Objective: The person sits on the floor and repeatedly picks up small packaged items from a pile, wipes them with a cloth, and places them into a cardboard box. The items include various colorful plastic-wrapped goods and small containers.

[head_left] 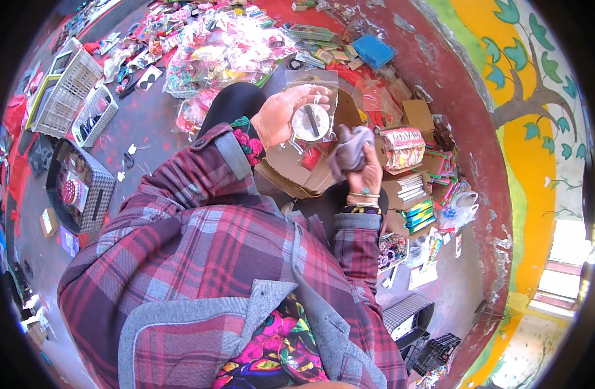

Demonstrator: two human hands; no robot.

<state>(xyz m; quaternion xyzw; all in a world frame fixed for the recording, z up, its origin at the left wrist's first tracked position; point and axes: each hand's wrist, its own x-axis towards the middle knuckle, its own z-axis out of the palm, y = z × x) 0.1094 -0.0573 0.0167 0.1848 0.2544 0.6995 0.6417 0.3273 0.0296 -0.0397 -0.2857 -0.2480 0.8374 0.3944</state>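
My left hand [281,117] holds a clear plastic bag [328,79], with fingers curled against it. Inside the bag shows a round white piece [311,123] with a dark bar across it; I cannot make out exactly what it is. In my right hand [368,174] is a crumpled greyish-purple cloth [351,152], gripped just to the right of the bag. Below both hands an open cardboard box [291,170] stands between my knees, with something red partly visible inside. The bag and the hands hide part of the box.
A heap of clear-bagged goods [229,48] lies ahead. Baskets [93,117] and a dark woven bin [96,194] stand left. Packaged goods [404,148] and a white plastic bag [459,211] line the right, beside a red-based painted wall [466,110]. A blue packet [373,51] lies farther off.
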